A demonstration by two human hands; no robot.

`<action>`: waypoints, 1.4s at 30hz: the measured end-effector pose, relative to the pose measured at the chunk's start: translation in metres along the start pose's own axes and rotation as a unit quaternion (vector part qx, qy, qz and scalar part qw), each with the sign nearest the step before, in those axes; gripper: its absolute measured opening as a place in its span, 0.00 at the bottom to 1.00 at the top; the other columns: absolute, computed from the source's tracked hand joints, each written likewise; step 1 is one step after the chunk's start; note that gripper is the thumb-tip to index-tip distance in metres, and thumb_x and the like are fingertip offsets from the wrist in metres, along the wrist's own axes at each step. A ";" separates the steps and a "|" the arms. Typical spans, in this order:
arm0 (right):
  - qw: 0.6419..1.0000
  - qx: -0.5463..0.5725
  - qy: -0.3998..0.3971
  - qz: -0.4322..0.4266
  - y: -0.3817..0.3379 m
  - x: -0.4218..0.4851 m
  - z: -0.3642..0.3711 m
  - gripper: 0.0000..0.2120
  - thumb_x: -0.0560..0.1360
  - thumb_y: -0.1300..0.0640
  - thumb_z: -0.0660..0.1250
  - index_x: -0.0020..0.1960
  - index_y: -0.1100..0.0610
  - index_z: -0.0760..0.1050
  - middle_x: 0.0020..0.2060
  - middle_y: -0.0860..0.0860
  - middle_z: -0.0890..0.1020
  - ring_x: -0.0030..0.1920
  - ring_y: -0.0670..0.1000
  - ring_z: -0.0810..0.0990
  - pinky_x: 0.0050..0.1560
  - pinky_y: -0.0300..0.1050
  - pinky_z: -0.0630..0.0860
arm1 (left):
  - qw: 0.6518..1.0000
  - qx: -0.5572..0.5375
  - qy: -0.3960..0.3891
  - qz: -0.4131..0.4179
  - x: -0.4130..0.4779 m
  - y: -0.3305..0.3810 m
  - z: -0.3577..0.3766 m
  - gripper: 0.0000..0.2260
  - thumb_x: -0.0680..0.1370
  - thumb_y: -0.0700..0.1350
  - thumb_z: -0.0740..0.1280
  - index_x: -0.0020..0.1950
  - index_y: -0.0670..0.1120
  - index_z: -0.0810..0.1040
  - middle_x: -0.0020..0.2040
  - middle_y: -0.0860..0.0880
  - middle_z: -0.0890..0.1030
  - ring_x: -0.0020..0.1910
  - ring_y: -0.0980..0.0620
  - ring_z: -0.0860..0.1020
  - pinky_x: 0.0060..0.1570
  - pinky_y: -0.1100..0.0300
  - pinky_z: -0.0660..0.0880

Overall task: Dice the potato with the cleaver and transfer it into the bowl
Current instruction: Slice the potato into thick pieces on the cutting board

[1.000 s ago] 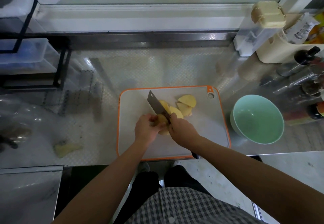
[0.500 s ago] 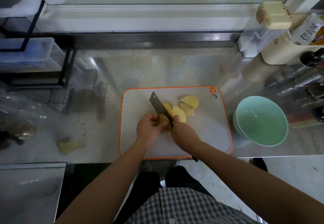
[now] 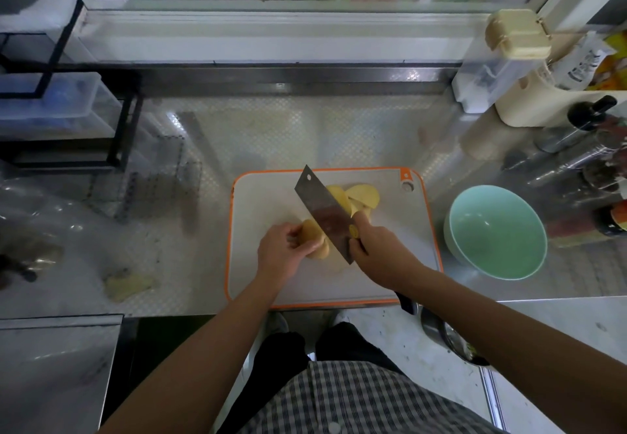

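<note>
A white cutting board with an orange rim point(image 3: 271, 196) lies on the steel counter. My left hand point(image 3: 281, 250) grips the uncut potato piece point(image 3: 314, 240) on the board. My right hand point(image 3: 376, 250) grips the cleaver point(image 3: 322, 213) by its handle, the blade tilted flat side up just right of that piece. Behind the blade lie several cut potato slices point(image 3: 363, 196). The mint-green bowl point(image 3: 497, 233) stands to the right of the board and holds nothing.
Bottles and a cream container point(image 3: 543, 107) crowd the back right. A black wire rack with plastic boxes point(image 3: 68, 107) stands at the back left. Potato peel point(image 3: 130, 286) lies on the counter left of the board. A metal pan point(image 3: 451, 338) sits below the counter edge.
The cleaver has lifted and tilted away to the right, showing its flat side. My left hand has shifted the potato piece slightly left.
</note>
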State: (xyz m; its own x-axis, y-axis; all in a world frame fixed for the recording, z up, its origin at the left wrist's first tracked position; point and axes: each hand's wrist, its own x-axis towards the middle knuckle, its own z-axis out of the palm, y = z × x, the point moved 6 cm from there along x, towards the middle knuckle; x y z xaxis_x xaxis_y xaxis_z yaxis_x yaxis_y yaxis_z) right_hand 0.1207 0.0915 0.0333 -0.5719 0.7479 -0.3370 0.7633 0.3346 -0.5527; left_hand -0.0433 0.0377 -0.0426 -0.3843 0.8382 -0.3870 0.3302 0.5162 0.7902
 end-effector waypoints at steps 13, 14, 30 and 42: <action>0.999 -0.021 -0.027 0.008 -0.001 0.005 0.011 0.03 0.79 0.60 0.55 0.51 0.59 0.61 0.29 0.53 0.71 0.28 0.53 0.70 0.28 0.46 0.63 | 0.998 0.048 0.015 0.029 0.004 0.002 -0.001 0.18 0.67 0.50 0.77 0.53 0.43 0.81 0.48 0.45 0.81 0.45 0.47 0.81 0.49 0.48 0.77; 0.999 -0.017 -0.026 0.012 0.000 0.006 0.012 0.03 0.79 0.60 0.55 0.51 0.59 0.62 0.29 0.53 0.71 0.28 0.53 0.71 0.28 0.46 0.64 | 0.998 0.055 0.018 0.029 0.005 0.001 -0.001 0.18 0.67 0.51 0.77 0.52 0.44 0.81 0.48 0.45 0.81 0.45 0.47 0.81 0.49 0.48 0.77; 0.996 -0.042 -0.077 0.020 0.018 -0.003 0.051 0.08 0.81 0.57 0.56 0.57 0.59 0.60 0.30 0.49 0.68 0.27 0.47 0.67 0.27 0.39 0.59 | 0.996 0.080 0.029 0.036 0.010 -0.003 0.000 0.21 0.68 0.50 0.77 0.57 0.43 0.80 0.50 0.47 0.78 0.47 0.48 0.79 0.48 0.55 0.76; 0.997 0.001 -0.046 0.067 0.024 0.028 0.059 0.08 0.81 0.55 0.54 0.56 0.60 0.62 0.35 0.53 0.73 0.33 0.54 0.72 0.33 0.48 0.67 | 0.995 0.075 0.042 0.052 0.007 0.002 -0.001 0.19 0.68 0.50 0.77 0.55 0.44 0.80 0.48 0.47 0.79 0.43 0.50 0.80 0.48 0.54 0.77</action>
State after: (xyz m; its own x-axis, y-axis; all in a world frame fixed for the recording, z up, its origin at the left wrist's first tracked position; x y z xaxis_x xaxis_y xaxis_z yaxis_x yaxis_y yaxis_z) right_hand 0.1055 0.0862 -0.0346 -0.4897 0.7301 -0.4766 0.8343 0.2335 -0.4995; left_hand -0.0458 0.0440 -0.0436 -0.4109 0.8735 -0.2612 0.4937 0.4540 0.7417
